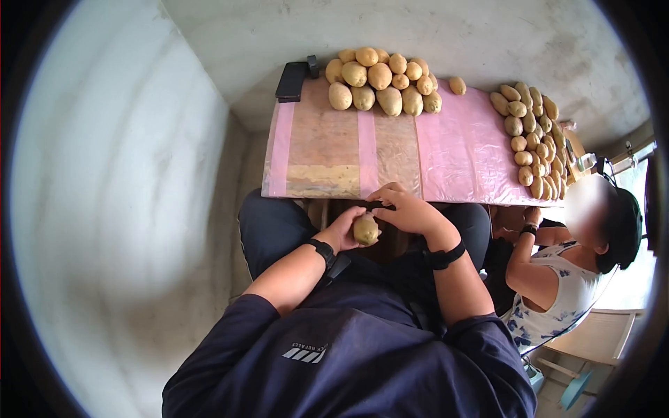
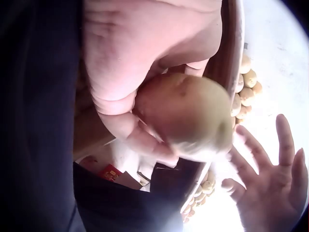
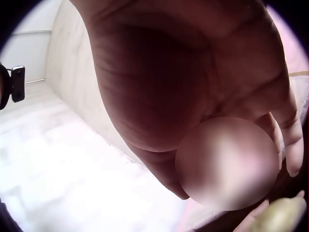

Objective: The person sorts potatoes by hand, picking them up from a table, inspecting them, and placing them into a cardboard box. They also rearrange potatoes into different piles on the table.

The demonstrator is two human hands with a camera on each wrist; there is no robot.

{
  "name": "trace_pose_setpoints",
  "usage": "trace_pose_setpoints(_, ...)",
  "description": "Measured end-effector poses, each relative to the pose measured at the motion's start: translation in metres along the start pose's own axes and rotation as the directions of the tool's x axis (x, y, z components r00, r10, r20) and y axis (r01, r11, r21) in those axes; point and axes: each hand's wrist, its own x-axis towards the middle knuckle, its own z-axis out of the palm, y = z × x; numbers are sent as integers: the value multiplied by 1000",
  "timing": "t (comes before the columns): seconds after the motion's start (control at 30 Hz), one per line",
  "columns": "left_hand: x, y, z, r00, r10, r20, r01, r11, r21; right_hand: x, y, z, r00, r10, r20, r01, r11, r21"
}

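Over my lap, just in front of the table edge, my left hand [image 1: 340, 230] grips a tan, oval potato [image 1: 366, 232]. Thumb and fingers wrap its sides, and its rounded end points outward in the left wrist view, where a pale, shiny patch shows on its lower side. My right hand [image 1: 412, 211] hovers close beside it. In the left wrist view the fingers of this hand [image 2: 268, 186] are spread apart, with nothing between them. A blurred disc hides part of the right wrist view, while the potato [image 3: 280, 217] shows at its bottom corner.
Ahead stands a table [image 1: 460, 157] covered in pink and clear plastic. A potato heap [image 1: 380, 76] lies at its back, with a lone potato [image 1: 457, 86] beside it and a phone [image 1: 291, 81] at the left corner. Another heap [image 1: 533, 139] lies right, near a seated person [image 1: 557, 279].
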Motion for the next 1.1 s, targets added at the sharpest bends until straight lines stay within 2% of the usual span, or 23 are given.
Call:
trace_pose_setpoints(0.03,7,-2,-5,998,-60,-37,60,998,8,0,2,0,999,11,-37,-10,1000,25)
trace_pose_setpoints(0.07,9,-4,-7,998,-58,-37,59,998,10,0,3,-1,999,9,-39,-8,1000,25)
trace_pose_setpoints(0.13,14,-8,-12,980,-115,-161,107,993,-57,-2,4,-1,997,23,-68,-16,995,95)
trace_pose_setpoints(0.17,7,-8,-3,967,-79,-243,67,996,-57,-4,6,-1,997,24,-71,-17,995,96)
trace_pose_setpoints(0.2,10,-9,-6,967,-81,-243,70,996,-56,-5,8,0,997,47,-60,-41,994,99)
trace_pose_setpoints(0.27,19,-9,-17,933,81,-351,-60,996,72,-7,11,3,996,68,-51,-63,993,102)
trace_pose_setpoints(0.37,31,-11,-35,907,137,-397,-120,990,68,-10,12,8,995,101,-6,-100,989,108)
trace_pose_setpoints(0.4,37,-10,-45,908,138,-396,-120,990,71,-11,10,9,994,104,13,-105,991,83)
trace_pose_setpoints(0.47,46,-7,-59,889,226,-399,-228,973,42,-11,10,12,994,111,25,-112,992,60)
trace_pose_setpoints(0.5,31,-5,-38,881,288,-375,-280,957,79,-11,12,15,992,111,58,-113,993,39)
trace_pose_setpoints(0.63,16,-1,-23,903,316,-292,-286,948,140,-9,17,22,989,106,104,-109,994,24)
trace_pose_setpoints(0.67,18,-2,-26,916,275,-291,-238,959,154,-9,18,23,989,106,106,-109,994,24)
trace_pose_setpoints(0.7,19,-2,-30,927,235,-293,-192,967,167,-9,18,24,991,101,87,-103,994,23)
trace_pose_setpoints(0.87,24,-2,-35,939,206,-275,-158,969,188,-4,13,20,999,42,-6,-42,999,-17)
trace_pose_setpoints(0.97,24,-2,-33,937,205,-282,-156,970,188,0,18,15,995,48,-86,-41,995,86)
trace_pose_setpoints(1.03,23,-3,-33,934,208,-290,-158,970,187,-1,14,9,974,0,-225,-4,1000,-14)
trace_pose_setpoints(1.07,24,-2,-34,941,200,-273,-157,972,173,0,15,4,975,1,-223,-4,1000,-12)
trace_pose_setpoints(1.1,24,-2,-36,947,194,-255,-157,975,159,2,17,-1,971,-15,-237,-15,992,-125)
